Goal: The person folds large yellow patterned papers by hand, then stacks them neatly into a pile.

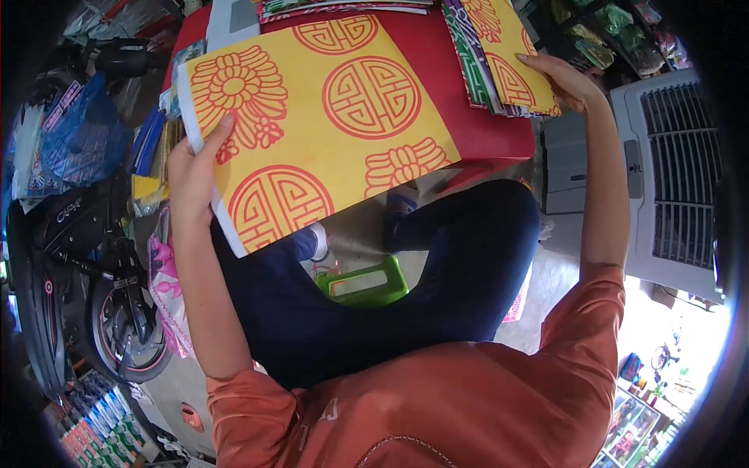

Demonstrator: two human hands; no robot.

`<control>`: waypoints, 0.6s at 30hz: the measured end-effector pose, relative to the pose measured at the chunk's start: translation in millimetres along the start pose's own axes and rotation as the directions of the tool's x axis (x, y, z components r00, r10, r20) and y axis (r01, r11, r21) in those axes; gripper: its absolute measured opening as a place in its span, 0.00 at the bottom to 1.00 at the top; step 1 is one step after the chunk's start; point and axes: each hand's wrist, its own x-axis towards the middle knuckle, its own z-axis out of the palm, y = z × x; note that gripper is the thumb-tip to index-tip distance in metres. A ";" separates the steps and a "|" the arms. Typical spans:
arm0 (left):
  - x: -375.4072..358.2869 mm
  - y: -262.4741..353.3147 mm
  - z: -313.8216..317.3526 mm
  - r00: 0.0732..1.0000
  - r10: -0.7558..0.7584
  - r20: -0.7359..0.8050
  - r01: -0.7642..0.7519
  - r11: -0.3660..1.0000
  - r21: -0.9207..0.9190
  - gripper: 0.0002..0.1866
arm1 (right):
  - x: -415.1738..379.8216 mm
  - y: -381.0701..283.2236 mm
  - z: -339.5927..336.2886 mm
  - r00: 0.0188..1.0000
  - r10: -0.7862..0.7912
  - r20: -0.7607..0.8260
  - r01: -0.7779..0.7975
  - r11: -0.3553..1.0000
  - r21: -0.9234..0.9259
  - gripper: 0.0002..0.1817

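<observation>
My left hand grips the left edge of a large yellow paper sheet printed with red round emblems and flowers. Its thumb lies on top and a white edge shows along the left side. The sheet slants over the red table, its lower part above my lap. At the table's right side, my right hand rests on a stack of folded patterned paper, thumb on its yellow top piece. Green and purple edges show beneath; the remaining fingers are mostly hidden behind the stack.
More patterned paper lies at the table's far edge. A green plastic stool stands between my legs. To the left is a black motorbike and a blue plastic bag. A grey vented appliance stands at the right.
</observation>
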 end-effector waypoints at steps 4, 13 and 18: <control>2.0 -5.1 -4.9 0.999 0.007 0.044 -0.006 0.999 -0.035 0.19 | -9.1 -8.5 10.8 0.997 0.051 -0.064 -0.054 0.997 -0.049 0.39; 2.0 -4.9 -3.7 0.998 0.038 0.052 -0.035 0.998 -0.055 0.18 | -6.3 -18.9 26.2 0.972 -0.013 -0.233 -0.005 0.997 -0.079 0.40; 3.4 -4.9 -6.6 0.999 0.024 0.048 -0.023 0.999 -0.038 0.17 | -29.1 -56.1 100.4 0.549 -0.670 -0.499 0.270 0.708 -0.653 0.38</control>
